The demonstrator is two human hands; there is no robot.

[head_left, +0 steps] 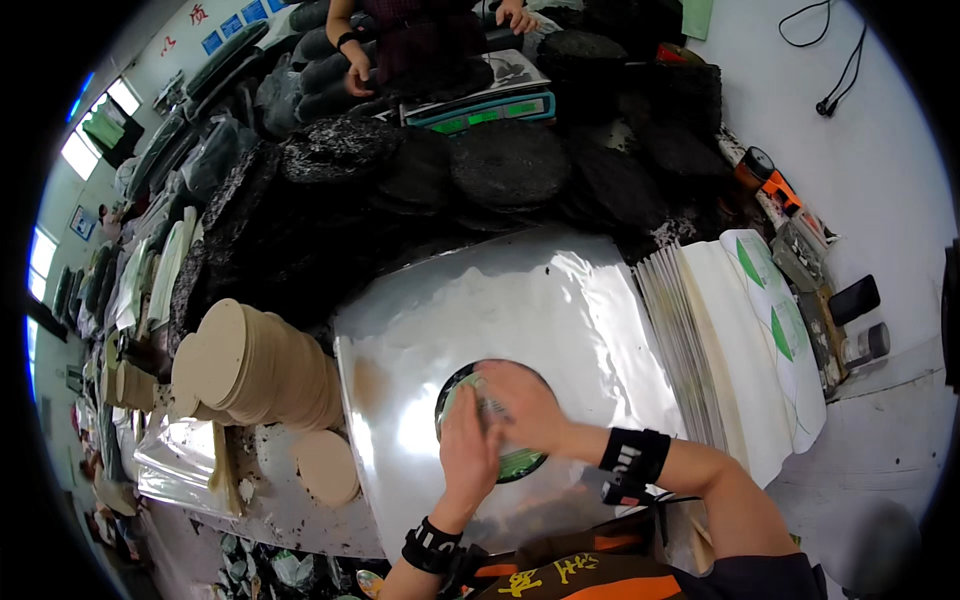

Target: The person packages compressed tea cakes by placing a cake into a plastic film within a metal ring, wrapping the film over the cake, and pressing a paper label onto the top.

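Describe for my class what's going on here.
A person's left hand and blurred right hand are both on a round black-rimmed disc with green covering, lying on a shiny silver sheet. Left of it stands a stack of round tan discs. Beyond dark round cakes, a co-worker is behind a teal scale.

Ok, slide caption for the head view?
Left hand and right hand over a black-and-green disc on a silver sheet.

Bright windows (80, 157), plain white wall (785, 110)
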